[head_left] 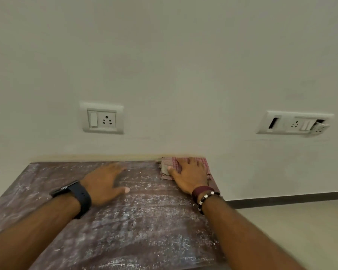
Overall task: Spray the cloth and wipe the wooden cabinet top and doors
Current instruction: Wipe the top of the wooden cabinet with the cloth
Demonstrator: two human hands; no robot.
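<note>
The dark wooden cabinet top [144,221] fills the lower middle of the head view, streaked with white dust. A folded red-checked cloth [167,168] lies at the top's far right corner against the wall. My right hand [189,174] presses flat on the cloth with fingers spread. My left hand [103,182], with a dark watch on the wrist, rests flat on the bare wood to the left of the cloth, fingers straight. No spray bottle is in view, and the cabinet doors are hidden below the top.
A white wall rises straight behind the cabinet. On it sit a switch-and-socket plate [101,118] and a damaged socket plate [295,122] farther right. Pale floor [300,221] with a dark skirting strip lies to the cabinet's right.
</note>
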